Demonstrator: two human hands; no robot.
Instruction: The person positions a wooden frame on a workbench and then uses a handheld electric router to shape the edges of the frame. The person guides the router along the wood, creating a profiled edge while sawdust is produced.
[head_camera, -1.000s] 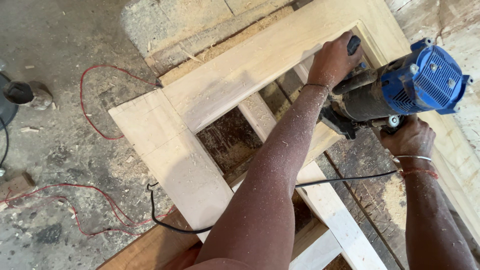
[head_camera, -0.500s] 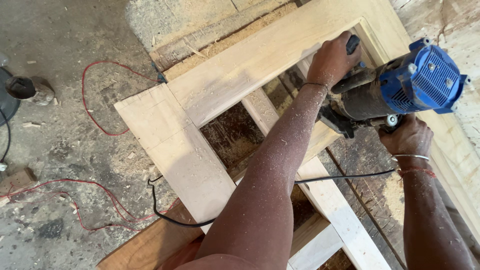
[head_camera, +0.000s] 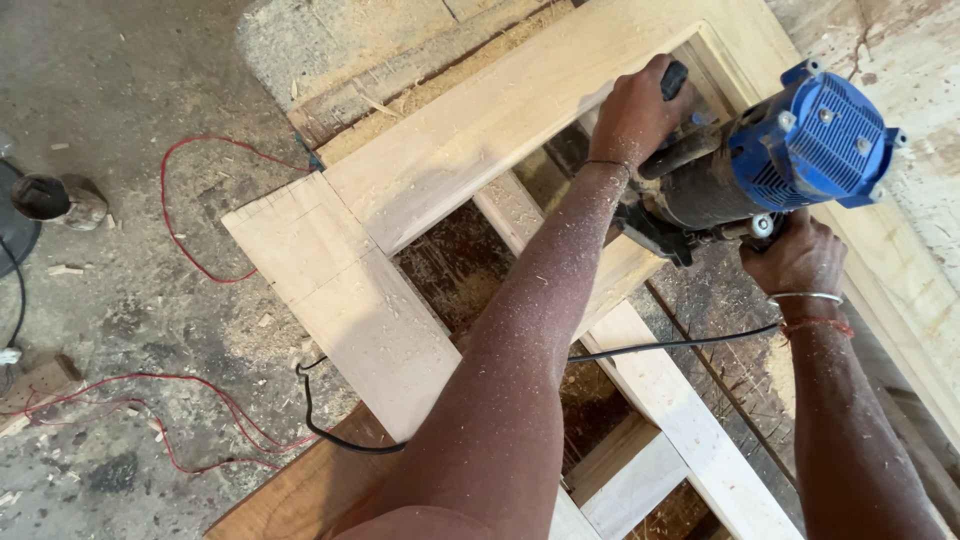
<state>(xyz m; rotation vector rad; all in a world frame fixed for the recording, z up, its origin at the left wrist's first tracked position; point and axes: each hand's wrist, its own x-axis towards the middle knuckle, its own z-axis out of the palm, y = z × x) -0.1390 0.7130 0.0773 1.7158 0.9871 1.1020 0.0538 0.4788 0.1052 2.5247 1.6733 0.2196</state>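
Note:
A blue and black power router (head_camera: 790, 160) rests on the inner edge of a pale wooden frame (head_camera: 360, 290). My left hand (head_camera: 635, 105) grips the router's far black handle. My right hand (head_camera: 795, 260) grips the near handle, with bangles on the wrist. Both forearms are dusted with sawdust. The router's black cord (head_camera: 660, 347) runs under my left arm and off the frame's edge. The router's cutter is hidden under its body.
A red wire (head_camera: 185, 255) loops over the dusty concrete floor at the left. A dark round object (head_camera: 45, 195) lies at the far left. A pale crosspiece (head_camera: 680, 420) and darker boards (head_camera: 300, 490) lie under the frame. Sawdust lies along the far boards.
The view has shifted slightly, so the frame sits a little further right. Both hands stay gripped on the router at the frame's inner corner.

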